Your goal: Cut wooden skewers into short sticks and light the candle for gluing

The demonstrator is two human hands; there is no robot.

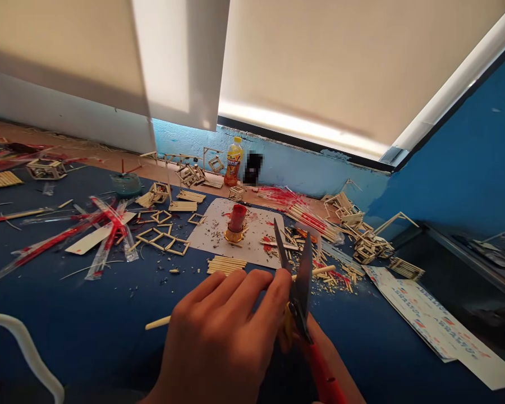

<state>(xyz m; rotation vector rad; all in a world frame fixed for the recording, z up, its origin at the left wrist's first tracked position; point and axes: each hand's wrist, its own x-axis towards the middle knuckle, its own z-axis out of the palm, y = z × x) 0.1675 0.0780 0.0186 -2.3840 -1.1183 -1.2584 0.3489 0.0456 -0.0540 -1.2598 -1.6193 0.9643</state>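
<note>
My left hand (219,331) is closed, pinching a thin bamboo stick (157,322) that runs under the fingers and out toward the right. My right hand (332,359) is mostly hidden low in the view and grips red-handled scissors (298,286). The scissor blades are open and straddle the stick just past my left fingertips. Both hands hover over the dark blue table (88,331).
A white cutting board (219,230) holds a red candle on a gold base (236,223). Stick squares (162,238), cut stick bundles (225,264), red plastic wrappers (105,230), a juice bottle (233,163), printed paper (437,322) and a white cable (29,353) lie around.
</note>
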